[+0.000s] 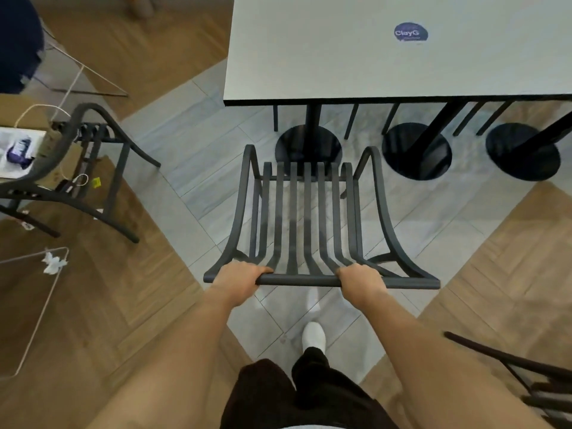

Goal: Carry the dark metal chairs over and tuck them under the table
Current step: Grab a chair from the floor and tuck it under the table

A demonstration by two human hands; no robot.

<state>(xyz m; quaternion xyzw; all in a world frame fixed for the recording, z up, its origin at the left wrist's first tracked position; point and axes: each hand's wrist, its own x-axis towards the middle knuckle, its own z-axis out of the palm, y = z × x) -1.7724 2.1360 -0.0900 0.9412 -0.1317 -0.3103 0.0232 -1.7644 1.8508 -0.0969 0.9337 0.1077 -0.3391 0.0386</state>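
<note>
Chair (306, 218) first: I see a dark metal one with a slatted seat and back straight below me, its front facing the white worktop (325, 57) and its front edge near the nearest round black base (308, 147). It is not yet under the top. My left hand (240, 281) is curled over the top rail of the backrest towards its left end, and my right hand (360, 281) is curled over the same rail right of centre, so both are clamped on the chair. I see a second dark chair (77, 171) well off to the left on the wooden floor, beside a cardboard box (24, 144). A round blue sticker (411, 32) sits on the worktop. I see one white shoe (314, 335) on the grey tiles behind the chair
</note>
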